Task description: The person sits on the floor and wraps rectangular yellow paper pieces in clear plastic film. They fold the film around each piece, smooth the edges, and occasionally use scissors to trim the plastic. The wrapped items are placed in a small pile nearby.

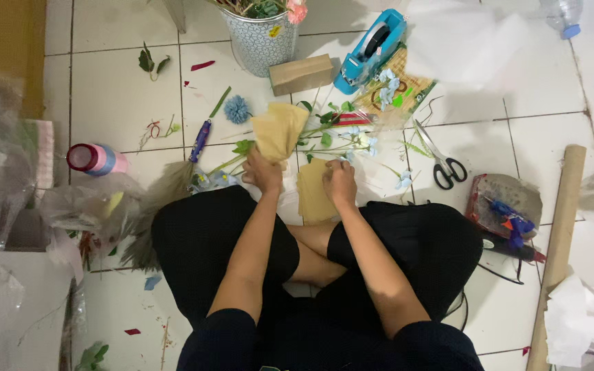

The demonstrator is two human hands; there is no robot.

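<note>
1. The left hand [262,172] is closed around the bottom of a tan paper cone [280,130], which stands long-axis upward and flares away from the person.
2. The right hand [339,184] presses fingers onto a flat tan sheet [312,196] on the tiled floor [118,89], beside the cone.

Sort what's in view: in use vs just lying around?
In use: left hand gripping tan folded paper sheet; right hand on flat tan paper sheet; green-stemmed pale flowers.
Lying about: black-handled scissors, blue tape dispenser, brown cardboard tube, patterned metal bucket.
</note>
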